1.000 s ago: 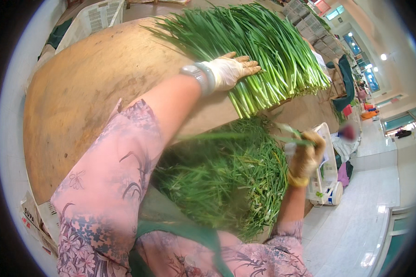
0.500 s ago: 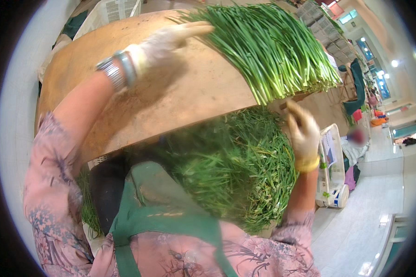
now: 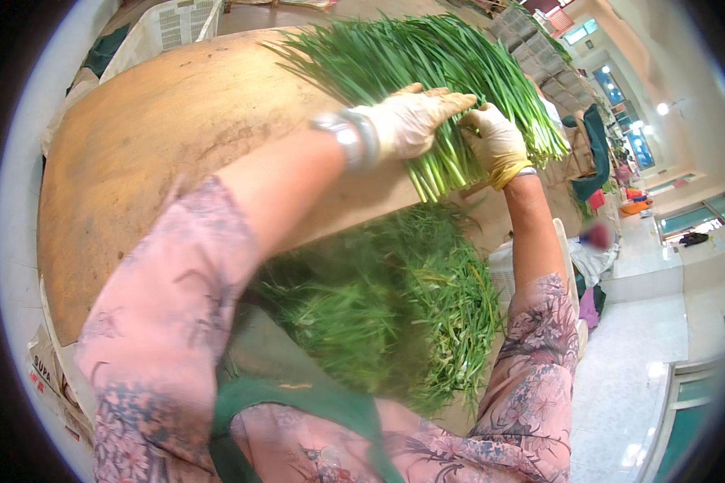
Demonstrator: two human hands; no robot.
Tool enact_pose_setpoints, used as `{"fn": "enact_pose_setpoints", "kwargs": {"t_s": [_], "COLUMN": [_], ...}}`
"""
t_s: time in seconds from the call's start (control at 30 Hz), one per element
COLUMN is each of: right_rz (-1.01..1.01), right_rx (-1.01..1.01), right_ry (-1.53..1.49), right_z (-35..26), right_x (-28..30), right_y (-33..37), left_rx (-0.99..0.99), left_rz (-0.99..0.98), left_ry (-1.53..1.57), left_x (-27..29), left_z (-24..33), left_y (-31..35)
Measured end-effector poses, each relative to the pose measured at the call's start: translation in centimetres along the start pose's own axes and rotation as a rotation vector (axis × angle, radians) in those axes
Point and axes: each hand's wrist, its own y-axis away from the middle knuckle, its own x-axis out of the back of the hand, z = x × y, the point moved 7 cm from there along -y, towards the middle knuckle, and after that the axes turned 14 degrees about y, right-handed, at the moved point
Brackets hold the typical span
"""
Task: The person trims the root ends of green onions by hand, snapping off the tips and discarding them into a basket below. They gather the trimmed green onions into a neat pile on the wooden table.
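Gloved left hand (image 3: 411,121) and right hand (image 3: 498,143), close together, press flat on the pale stem ends of a chive bundle (image 3: 427,64) lying on the far right of a round wooden board (image 3: 153,153), above a loose heap of greens (image 3: 395,306).

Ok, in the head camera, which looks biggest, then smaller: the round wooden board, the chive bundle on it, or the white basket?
1. Round wooden board
2. Chive bundle
3. White basket, though it sits farther away and is partly cut off, so unsure.
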Motion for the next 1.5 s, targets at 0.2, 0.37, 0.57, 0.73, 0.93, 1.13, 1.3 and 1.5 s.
{"fn": "enact_pose_setpoints", "kwargs": {"t_s": [0.2, 0.37, 0.57, 0.73, 0.93, 1.13, 1.3, 1.5], "right_rz": [-0.243, -0.857, -0.047, -0.326, -0.736, -0.912, -0.638, -0.384], "right_rx": [-0.135, -0.115, -0.008, -0.251, -0.257, -0.227, -0.465, -0.057], "right_ry": [-0.423, -0.793, -0.097, -0.403, -1.054, -1.684, -0.452, -0.614], "right_z": [-2.0, -5.3, -3.4, -1.9, -6.1, -12.8, -16.4, -28.7], "right_x": [4.7, 5.4, 4.4, -0.3, 5.9, 4.6, -4.1, -4.4], "right_y": [4.1, 9.9, 3.5, 3.6, 10.3, 23.1, 26.1, 21.0], "left_rx": [0.136, 0.059, 0.058, 0.022, 0.052, 0.005, -0.228, 0.110], "left_rz": [0.009, 0.015, 0.000, -0.021, -0.034, -0.024, 0.194, 0.640], "left_ry": [-0.184, -0.232, -0.262, -0.362, -0.395, -0.303, -0.112, 0.006], "left_x": [-2.8, -2.4, -2.9, -3.9, -3.2, -0.7, 8.1, 14.9], "left_z": [-3.9, -4.3, -3.6, -4.1, -3.8, -1.8, 6.6, 17.3], "left_y": [-1.5, -0.8, -1.3, -1.7, -0.6, -0.4, 10.3, 39.2]}}
